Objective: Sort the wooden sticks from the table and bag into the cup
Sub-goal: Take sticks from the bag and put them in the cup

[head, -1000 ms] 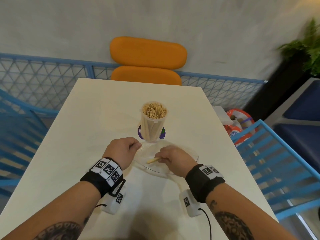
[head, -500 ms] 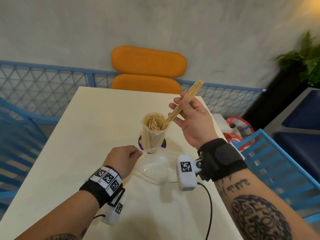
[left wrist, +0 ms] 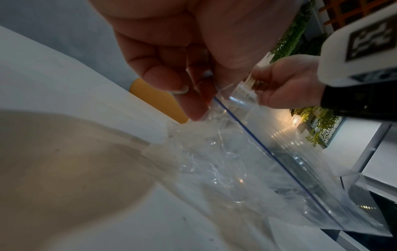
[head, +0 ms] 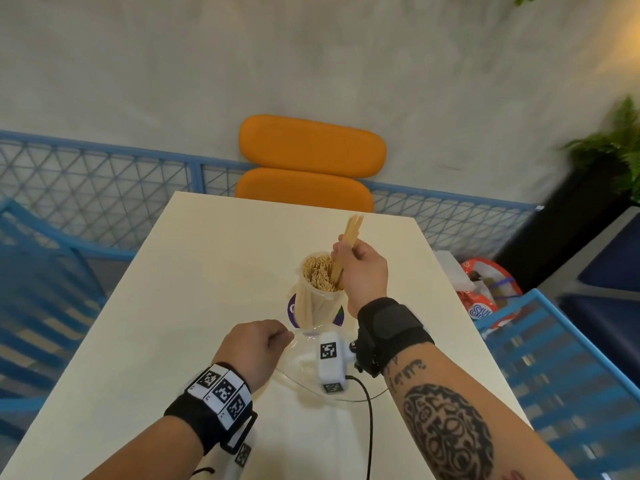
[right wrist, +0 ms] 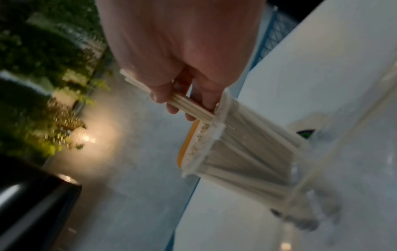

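A clear plastic cup (head: 320, 306) packed with wooden sticks stands mid-table on a purple coaster. My right hand (head: 360, 268) grips a small bundle of wooden sticks (head: 348, 242) just above the cup's right rim, their lower ends dipping among the sticks inside. The right wrist view shows the same bundle (right wrist: 189, 106) held between thumb and fingers and entering the cup (right wrist: 247, 149). A clear zip bag (head: 304, 368) lies flat in front of the cup. My left hand (head: 258, 348) pinches its left corner; the left wrist view shows that pinch at the bag's blue zip line (left wrist: 247, 129).
The cream table (head: 173, 323) runs back to an orange chair (head: 311, 168). Blue mesh fencing lines the back and left. On the right are a blue slatted chair (head: 554, 368) and a red-and-white bag (head: 485, 292) on the floor. A black cable (head: 367, 417) trails from my right wrist.
My right hand drew a bundle of sticks out of the bag, lifted it over the cup and now lowers it into the cup. The left hand has kept pinching the bag.
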`<state>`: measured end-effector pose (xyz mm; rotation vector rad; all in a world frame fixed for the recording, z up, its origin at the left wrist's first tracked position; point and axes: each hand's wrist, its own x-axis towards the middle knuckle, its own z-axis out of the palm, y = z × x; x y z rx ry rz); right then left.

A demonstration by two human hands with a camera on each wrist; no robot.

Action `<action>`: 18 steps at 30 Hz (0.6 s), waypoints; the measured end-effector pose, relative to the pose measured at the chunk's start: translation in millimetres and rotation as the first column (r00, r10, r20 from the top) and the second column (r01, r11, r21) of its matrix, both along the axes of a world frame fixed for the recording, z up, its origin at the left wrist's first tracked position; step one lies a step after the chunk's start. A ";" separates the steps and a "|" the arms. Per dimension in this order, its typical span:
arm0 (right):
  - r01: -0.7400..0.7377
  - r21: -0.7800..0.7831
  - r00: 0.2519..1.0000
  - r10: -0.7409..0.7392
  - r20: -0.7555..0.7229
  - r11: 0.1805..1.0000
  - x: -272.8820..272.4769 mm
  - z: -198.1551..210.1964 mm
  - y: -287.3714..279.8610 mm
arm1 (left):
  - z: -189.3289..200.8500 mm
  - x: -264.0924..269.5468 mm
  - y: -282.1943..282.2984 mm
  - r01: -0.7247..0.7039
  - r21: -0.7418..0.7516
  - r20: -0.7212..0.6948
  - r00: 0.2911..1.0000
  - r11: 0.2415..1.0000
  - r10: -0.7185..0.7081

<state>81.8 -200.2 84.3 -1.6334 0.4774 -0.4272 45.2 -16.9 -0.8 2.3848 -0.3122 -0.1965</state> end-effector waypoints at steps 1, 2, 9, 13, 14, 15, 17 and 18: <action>-0.003 -0.107 1.000 0.000 -0.028 0.994 1.2 -3.4 -0.1 | 0.0 0.1 0.3 -0.003 -0.008 -0.007 1.000 1.000 0.003; -0.015 -0.207 0.998 0.003 -0.056 0.978 2.2 -5.8 -0.3 | 0.1 0.2 0.7 -0.005 -0.014 -0.010 1.000 1.000 0.005; -0.029 -0.232 1.000 0.027 -0.010 0.972 1.1 -6.9 -5.8 | 1.8 1.0 -1.5 -0.013 -0.034 -0.023 1.000 0.999 0.012; -0.094 -0.305 0.996 0.090 -0.029 0.948 -3.7 -5.8 -12.4 | 2.8 2.1 -1.9 -0.007 -0.033 -0.017 1.000 0.999 0.006; -0.113 -0.322 0.994 0.108 -0.032 0.940 -4.9 -5.8 -14.2 | 2.9 1.9 -1.8 -0.007 -0.035 -0.017 1.000 0.999 0.007; -0.125 -0.344 0.992 0.123 -0.028 0.931 -5.7 -6.6 -16.2 | 3.1 1.9 -2.0 -0.008 -0.040 -0.016 1.000 0.999 0.007; -0.128 -0.404 0.989 0.145 0.011 0.906 -8.2 -6.9 -18.2 | 3.1 1.4 -2.5 -0.008 -0.042 -0.013 1.000 0.999 0.007; -0.125 -0.454 0.986 0.160 0.039 0.882 -8.9 -7.9 -19.7 | 3.2 1.6 -3.1 -0.008 -0.039 -0.012 1.000 0.999 0.007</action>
